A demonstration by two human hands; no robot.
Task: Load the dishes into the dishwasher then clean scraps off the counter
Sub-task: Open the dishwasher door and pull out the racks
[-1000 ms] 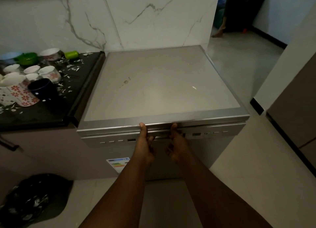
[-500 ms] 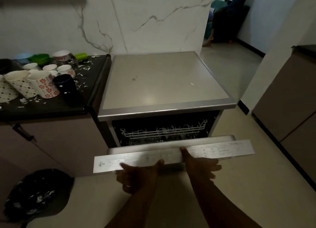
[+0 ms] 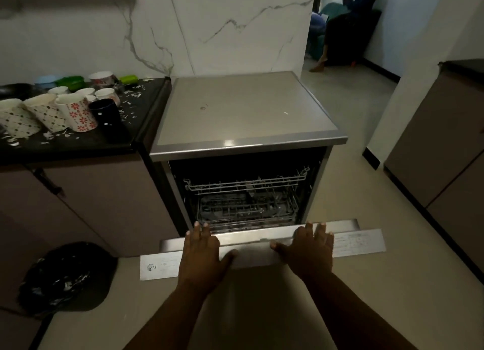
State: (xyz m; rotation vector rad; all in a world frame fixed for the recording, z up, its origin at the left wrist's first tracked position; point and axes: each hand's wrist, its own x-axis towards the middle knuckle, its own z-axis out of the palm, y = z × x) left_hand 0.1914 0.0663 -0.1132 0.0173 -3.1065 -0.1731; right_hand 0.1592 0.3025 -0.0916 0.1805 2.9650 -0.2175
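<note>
The silver dishwasher [image 3: 243,113] stands open, its door [image 3: 256,241] swung far down toward the floor. Inside show the wire upper rack [image 3: 246,183] and lower rack [image 3: 246,210], both bare. My left hand [image 3: 203,255] and my right hand [image 3: 307,247] lie flat on the door's top edge, fingers straight and spread. On the black counter [image 3: 78,145] to the left stand patterned mugs [image 3: 76,112], a dark cup [image 3: 106,115], small white cups [image 3: 104,94] and green and blue bowls [image 3: 70,81], amid white scraps [image 3: 131,98].
A black rubbish bag [image 3: 65,276] with scraps sits on the floor at lower left. Brown cabinets [image 3: 442,150] line the right side, leaving a tiled aisle. A person sits in the room beyond the doorway [image 3: 340,29].
The dishwasher door went from closed to almost fully lowered. Both hands shifted from gripping its handle to lying flat on its top edge, following it down.
</note>
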